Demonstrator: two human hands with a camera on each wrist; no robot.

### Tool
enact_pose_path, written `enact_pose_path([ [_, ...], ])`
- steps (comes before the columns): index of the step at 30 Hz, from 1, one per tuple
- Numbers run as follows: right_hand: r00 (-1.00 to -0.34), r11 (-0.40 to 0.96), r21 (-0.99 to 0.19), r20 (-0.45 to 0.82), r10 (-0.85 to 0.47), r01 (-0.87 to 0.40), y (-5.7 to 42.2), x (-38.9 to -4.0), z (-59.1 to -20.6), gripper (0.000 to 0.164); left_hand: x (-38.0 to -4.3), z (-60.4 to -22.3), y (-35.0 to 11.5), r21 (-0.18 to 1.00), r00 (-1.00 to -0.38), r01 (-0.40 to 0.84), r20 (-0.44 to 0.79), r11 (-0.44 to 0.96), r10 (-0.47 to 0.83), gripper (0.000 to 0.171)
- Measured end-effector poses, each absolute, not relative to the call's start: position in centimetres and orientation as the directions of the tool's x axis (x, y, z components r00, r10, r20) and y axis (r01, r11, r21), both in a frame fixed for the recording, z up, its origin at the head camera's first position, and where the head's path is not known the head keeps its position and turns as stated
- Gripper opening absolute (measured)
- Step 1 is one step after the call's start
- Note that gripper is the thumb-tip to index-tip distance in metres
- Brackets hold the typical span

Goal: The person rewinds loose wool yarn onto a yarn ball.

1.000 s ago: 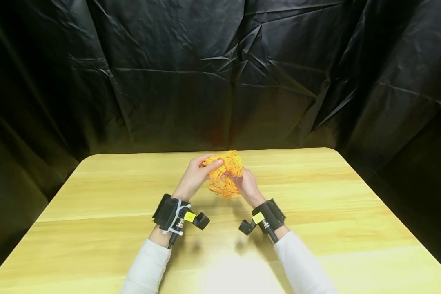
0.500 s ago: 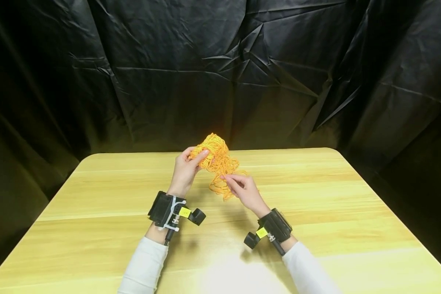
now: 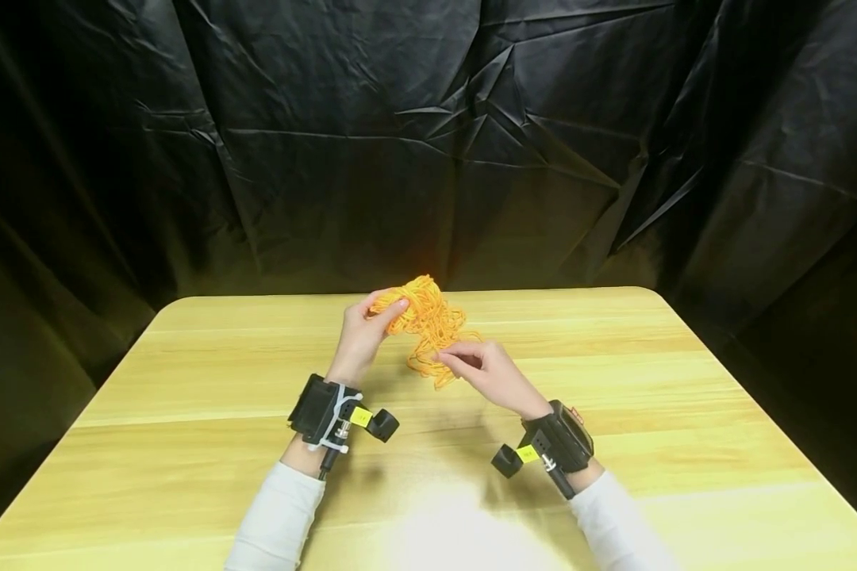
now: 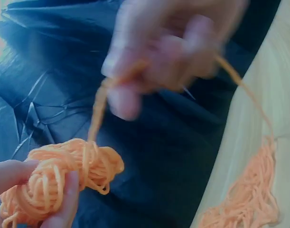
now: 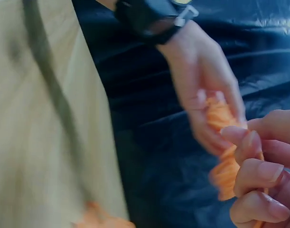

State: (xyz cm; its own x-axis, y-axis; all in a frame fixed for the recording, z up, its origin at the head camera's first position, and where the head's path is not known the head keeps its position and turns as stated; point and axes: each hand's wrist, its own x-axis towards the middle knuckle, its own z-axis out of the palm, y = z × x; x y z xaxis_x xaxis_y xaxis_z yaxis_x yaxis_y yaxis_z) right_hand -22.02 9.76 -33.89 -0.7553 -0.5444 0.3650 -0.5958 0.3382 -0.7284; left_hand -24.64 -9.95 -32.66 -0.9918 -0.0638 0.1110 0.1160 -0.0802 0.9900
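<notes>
The worktop leaves sideways room toward its left and right edges. Toward the far edge, the left grip clamps a yarn ball, while the right grip has shifted slightly rightward. A loose heap lies on the worktop; the right grip pinches the strand linking ball and heap, likely drawing it longer.

With the yarn bundle as the dial's centre, a hand could pass over the tabletop at nine and three o'clock. The left hand blocked eight, the right hand four. Loose yarn obstructed six. The black curtain stood beyond the far edge at twelve.
</notes>
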Motion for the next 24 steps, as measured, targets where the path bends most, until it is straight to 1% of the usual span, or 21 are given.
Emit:
enact_pose_path([
  [6,-0.697,0.4,-0.604,0.403,-0.593,-0.689,9.8,-22.7,-31.2,0.011,-24.2,-33.1,-9.6,0.997,-0.997,0.071,0.07,0.013,0.042,0.033],
  [9,-0.678,0.432,-0.548,0.403,-0.614,-0.717,9.7,-23.1,-29.8,0.013,-24.0,-33.2,-9.4,0.997,-0.991,0.075,0.071,0.031,0.116,0.033],
  [12,-0.668,0.444,-0.524,0.39,-0.634,-0.727,9.7,-23.8,-28.6,0.015,-23.9,-33.3,-9.4,0.993,-0.977,0.107,0.094,0.056,0.192,0.036],
  [15,-0.678,0.436,-0.556,0.362,-0.64,-0.708,9.7,-24.5,-27.7,0.017,-23.7,-33.4,-9.4,0.99,-0.967,0.118,0.097,0.077,0.234,0.038],
  [21,-0.741,0.365,-0.732,0.277,-0.611,-0.575,10.0,-26.2,-26.8,0.018,-23.5,-33.3,-9.3,0.99,-0.967,0.075,0.042,0.122,0.251,0.037],
  [24,-0.761,0.31,-0.799,0.26,-0.595,-0.515,10.2,-26.9,-27.0,0.017,-23.4,-33.2,-9.4,0.989,-0.959,0.063,0.024,0.132,0.281,0.036],
])
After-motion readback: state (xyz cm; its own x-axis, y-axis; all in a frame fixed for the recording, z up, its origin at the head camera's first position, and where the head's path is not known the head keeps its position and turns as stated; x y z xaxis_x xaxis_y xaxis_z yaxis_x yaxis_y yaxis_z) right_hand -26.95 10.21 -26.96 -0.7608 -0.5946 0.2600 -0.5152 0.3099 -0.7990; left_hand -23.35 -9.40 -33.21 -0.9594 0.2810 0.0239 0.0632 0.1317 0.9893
